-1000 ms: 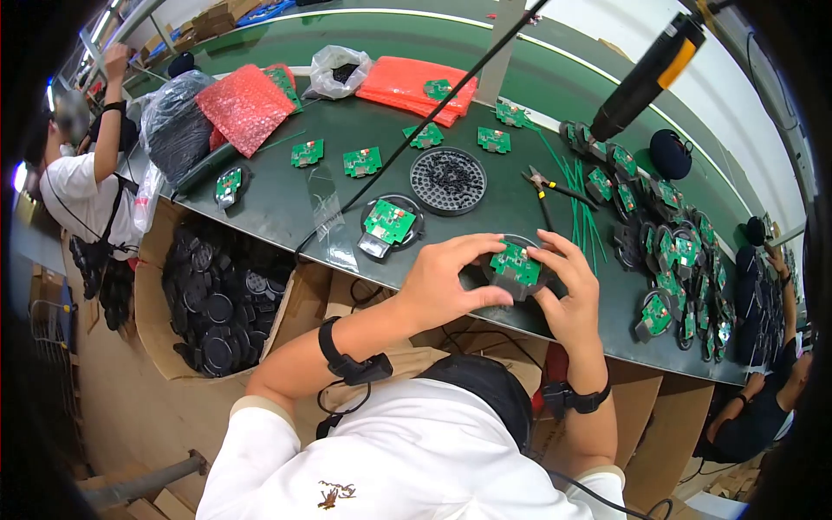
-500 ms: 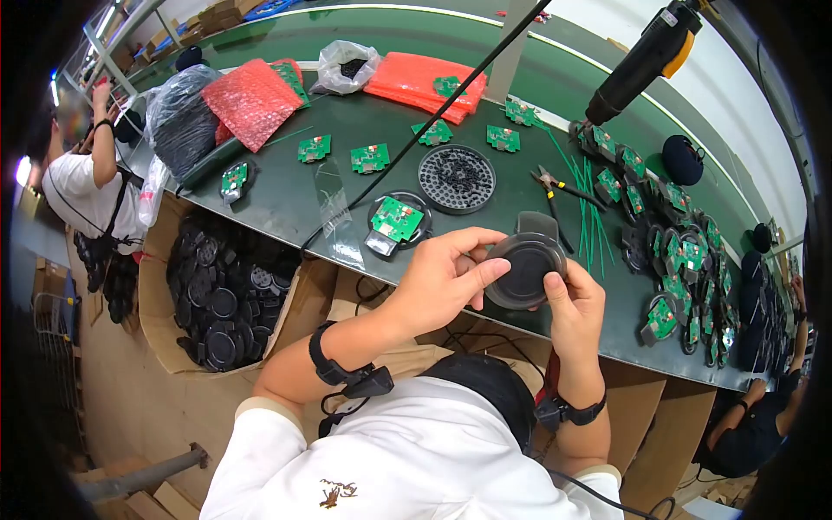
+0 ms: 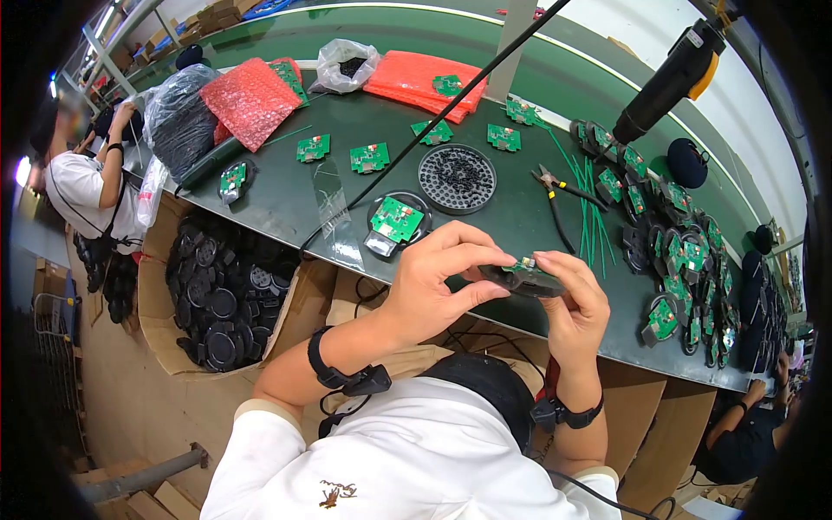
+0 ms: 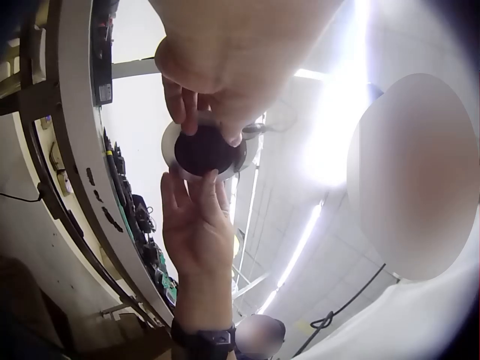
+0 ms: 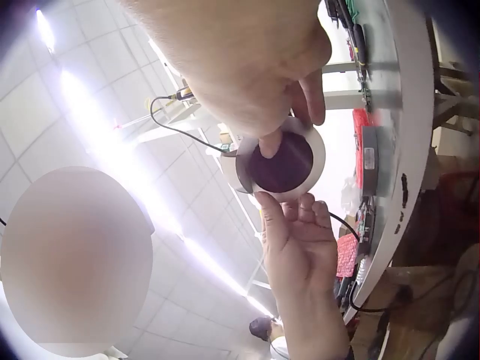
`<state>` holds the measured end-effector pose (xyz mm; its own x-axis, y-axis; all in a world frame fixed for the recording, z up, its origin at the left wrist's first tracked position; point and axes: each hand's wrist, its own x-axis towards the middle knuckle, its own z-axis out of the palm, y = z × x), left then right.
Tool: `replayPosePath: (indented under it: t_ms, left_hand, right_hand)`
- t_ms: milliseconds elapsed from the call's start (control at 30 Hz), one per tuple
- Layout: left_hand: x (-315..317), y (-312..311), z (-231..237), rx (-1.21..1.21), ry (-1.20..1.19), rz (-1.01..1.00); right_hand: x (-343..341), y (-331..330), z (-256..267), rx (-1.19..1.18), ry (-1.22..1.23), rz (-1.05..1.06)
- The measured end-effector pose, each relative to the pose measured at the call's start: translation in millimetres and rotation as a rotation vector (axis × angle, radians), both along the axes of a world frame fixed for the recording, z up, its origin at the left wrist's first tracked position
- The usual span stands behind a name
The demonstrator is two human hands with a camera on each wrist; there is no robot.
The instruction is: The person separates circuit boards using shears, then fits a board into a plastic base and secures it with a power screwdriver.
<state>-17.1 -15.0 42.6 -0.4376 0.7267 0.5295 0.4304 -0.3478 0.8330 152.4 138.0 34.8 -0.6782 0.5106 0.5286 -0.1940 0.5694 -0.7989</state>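
Observation:
Both hands hold a round black plastic housing (image 3: 523,281), tilted nearly edge-on in the head view, with a strip of green circuit board showing along its top. My left hand (image 3: 438,279) pinches one side between thumb and fingers. On the opposite side, my right hand (image 3: 575,305) grips the rim. From below, the left wrist view shows the dark round underside (image 4: 202,154) with fingertips from both hands at its edge. Just left of the hands, a similar housing (image 3: 397,222) with a green board lies on the table.
A round tray (image 3: 458,180) of small black parts sits on the green table. Yellow-and-black pliers (image 3: 555,198) lie beside green ties (image 3: 593,227). Assembled housings (image 3: 680,251) pile at the right, under a hanging electric screwdriver (image 3: 663,82). Lower left stands a carton (image 3: 160,316) of black housings.
The housing first faced board-up, then was turned to show its black back, and is now tilted edge-on with the board's edge showing. Both hands stay on it.

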Motion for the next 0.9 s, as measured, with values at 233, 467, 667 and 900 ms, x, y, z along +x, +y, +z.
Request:
replayPosePath:
  t_ms: [233,467,667,900]
  left_hand:
    - [3.1,-5.6,5.8,-0.099,-0.005,0.029]
    - [4.9,-2.5,7.6,0.005,0.057,0.079]
    - [0.2,-8.0,-0.5,0.026,0.215,0.059]
    - [4.7,-2.2,-1.5,-0.035,-0.78,-0.332]
  right_hand:
    - [5.4,-4.6,-1.2,-0.173,-0.08,0.033]
    - [10.6,-2.2,-9.9,-0.379,-0.088,0.026]
    - [2.8,-0.4,-0.7,-0.168,0.039,0.05]
    - [0.8,5.6,-0.6,0.282,0.148,-0.063]
